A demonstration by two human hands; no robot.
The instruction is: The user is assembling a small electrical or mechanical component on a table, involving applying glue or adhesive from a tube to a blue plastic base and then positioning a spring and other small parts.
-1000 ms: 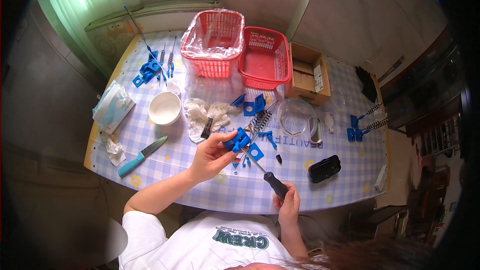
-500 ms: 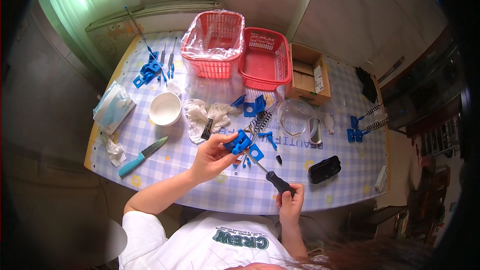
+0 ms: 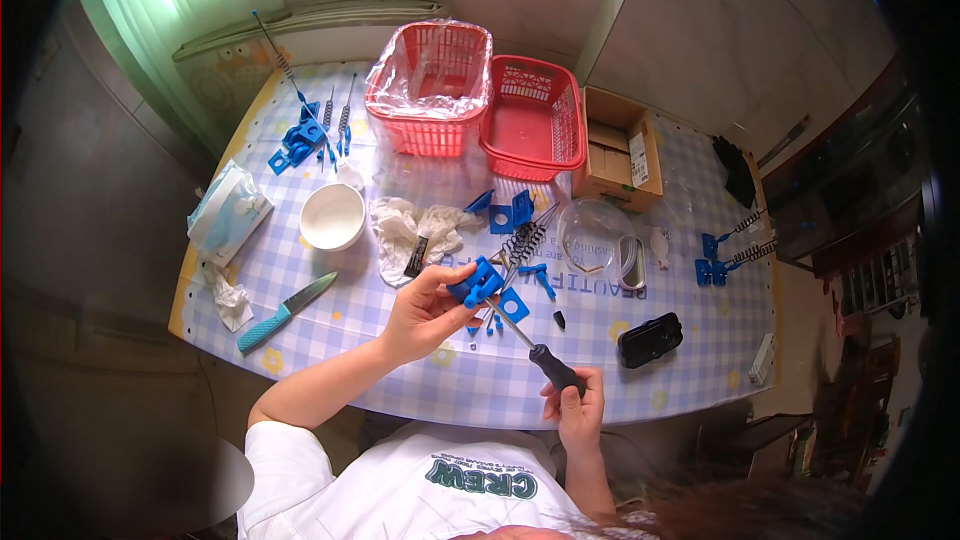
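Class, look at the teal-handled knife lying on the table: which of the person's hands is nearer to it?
Left. The left hand, holding a blue plastic part, is just right of the knife. The right hand, gripping the screwdriver, is farther right, at the table's near edge.

The left hand (image 3: pixel 425 310) holds a small blue plastic part (image 3: pixel 477 283) just above the checkered tabletop (image 3: pixel 340 340). The right hand (image 3: pixel 578 408) grips a screwdriver (image 3: pixel 530 340) by its black handle, and the tip touches the blue part. Two red baskets (image 3: pixel 480 105) sit at the far side. A white bowl (image 3: pixel 333 216) and a blue-handled knife (image 3: pixel 285 312) lie to the left.
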